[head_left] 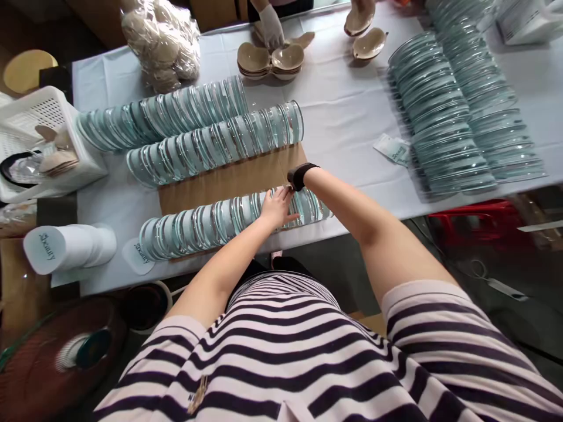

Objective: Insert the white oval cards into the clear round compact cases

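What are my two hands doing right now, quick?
Left hand: open, fingers resting on the nearest row of clear round lids.
Right hand: hidden behind the left; state cannot be told.

The left hand (276,208) rests its fingers (288,196) on the near row of clear discs (211,225) on the cardboard sheet (229,184), the right hand hidden behind it, atop the white tabletop (347,117).

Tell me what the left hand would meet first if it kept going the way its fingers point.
The left hand already rests on the nearest row of clear round cases; straight on, it would likely meet the right hand's wrist with the black band.
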Demonstrator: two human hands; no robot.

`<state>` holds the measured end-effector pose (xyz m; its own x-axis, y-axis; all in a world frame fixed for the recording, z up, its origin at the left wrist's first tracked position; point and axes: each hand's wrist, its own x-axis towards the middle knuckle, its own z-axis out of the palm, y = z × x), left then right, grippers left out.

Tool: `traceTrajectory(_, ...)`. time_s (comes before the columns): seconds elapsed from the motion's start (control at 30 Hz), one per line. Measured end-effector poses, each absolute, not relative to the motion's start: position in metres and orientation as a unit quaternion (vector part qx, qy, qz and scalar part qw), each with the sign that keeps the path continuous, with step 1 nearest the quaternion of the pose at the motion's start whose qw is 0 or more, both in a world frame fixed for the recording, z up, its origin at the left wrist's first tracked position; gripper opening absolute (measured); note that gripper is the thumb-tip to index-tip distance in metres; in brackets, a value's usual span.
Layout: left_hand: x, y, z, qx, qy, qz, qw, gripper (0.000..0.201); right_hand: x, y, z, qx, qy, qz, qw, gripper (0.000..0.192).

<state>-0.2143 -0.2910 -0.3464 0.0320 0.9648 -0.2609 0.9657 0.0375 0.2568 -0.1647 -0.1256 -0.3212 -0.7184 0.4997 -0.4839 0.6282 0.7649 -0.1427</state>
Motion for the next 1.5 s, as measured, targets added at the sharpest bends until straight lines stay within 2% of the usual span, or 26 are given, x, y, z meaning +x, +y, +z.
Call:
traceTrajectory(0.17,-0.217,-0.29,-0.346,0.686,0.699,0.001,0.202,0.08,-0.135,-0.143,-0.312,0.299,0.914,-0.138,0.235,0.027)
traceTrajectory(0.3,-0.216,-0.29,-0.347,0.686,0.7,0.005,0.199,0.083,-0.067,-0.187,-0.317,0.323,0.914,-0.143,0.2,0.027)
traceTrajectory(0.47,-0.215,-0.291,-0.347,0.686,0.701,-0.003,0.194,0.085,-0.009,-0.257,-0.374,0.406,0.876,-0.183,0.186,0.034)
traceTrajectory(0.6,-0.215,-0.291,-0.346,0.686,0.702,-0.019,0.192,0.084,-0.003,-0.277,-0.423,0.435,0.857,-0.203,0.187,0.04)
traceTrajectory(0.7,-0.217,-0.294,-0.346,0.688,0.701,-0.028,0.188,0.084,-0.002,-0.284,-0.437,0.447,0.852,-0.207,0.177,0.043)
traceTrajectory(0.83,-0.213,-0.294,-0.341,0.687,0.7,-0.039,0.192,0.086,0.008,-0.277,-0.413,0.437,0.868,-0.212,0.106,0.041)
traceTrajectory(0.97,-0.192,-0.277,-0.337,0.707,0.681,-0.022,0.19,0.094,-0.001,-0.213,-0.352,0.513,0.851,-0.114,0.027,0.042)
traceTrajectory(1.03,-0.179,-0.265,-0.338,0.711,0.676,-0.016,0.192,0.095,-0.022,-0.168,-0.326,0.492,0.863,-0.089,0.07,0.037)
traceTrajectory(1.1,-0.168,-0.256,-0.342,0.712,0.674,-0.02,0.195,0.093,-0.05,-0.13,-0.31,0.446,0.869,-0.1,0.191,0.034)
traceTrajectory(1.17,-0.161,-0.25,-0.347,0.713,0.674,-0.024,0.193,0.089,-0.078,-0.107,-0.305,0.382,0.868,-0.108,0.3,0.036)
traceTrajectory(1.27,-0.159,-0.249,-0.352,0.71,0.679,-0.028,0.184,0.091,-0.112,-0.098,-0.308,0.307,0.865,-0.091,0.386,0.041)
traceTrajectory(1.4,-0.161,-0.251,-0.352,0.708,0.68,-0.036,0.186,0.092,-0.124,-0.103,-0.307,0.254,0.872,-0.08,0.411,0.038)
traceTrajectory(1.5,-0.162,-0.251,-0.351,0.709,0.678,-0.036,0.19,0.09,-0.098,-0.11,-0.301,0.257,0.9,-0.084,0.341,0.029)
